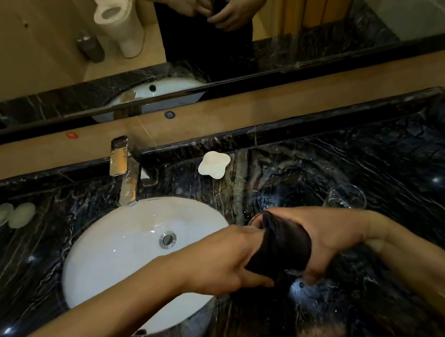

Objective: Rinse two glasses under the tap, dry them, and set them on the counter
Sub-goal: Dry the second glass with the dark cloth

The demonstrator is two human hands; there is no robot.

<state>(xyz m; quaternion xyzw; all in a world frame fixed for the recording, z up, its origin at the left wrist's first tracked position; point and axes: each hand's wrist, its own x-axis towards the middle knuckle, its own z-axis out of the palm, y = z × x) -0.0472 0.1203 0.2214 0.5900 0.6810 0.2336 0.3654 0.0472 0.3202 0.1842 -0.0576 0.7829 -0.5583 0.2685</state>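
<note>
Over the dark marble counter (390,170), just right of the white sink (105,245), I hold a glass wrapped in a dark cloth (281,242). Only a sliver of the glass rim (254,219) shows at the top; the cloth hides the remainder. My right hand (333,231) grips the wrapped glass from the right. My left hand (229,257) pinches the cloth on the left side. A second clear glass (344,199) stands on the counter just beyond my right hand. The chrome tap (126,173) shows no running water.
A white flower-shaped soap dish (214,164) sits behind the sink, to the right of the tap. Two pale round pads (10,215) lie at the far left of the counter. A mirror (193,27) runs along the back wall.
</note>
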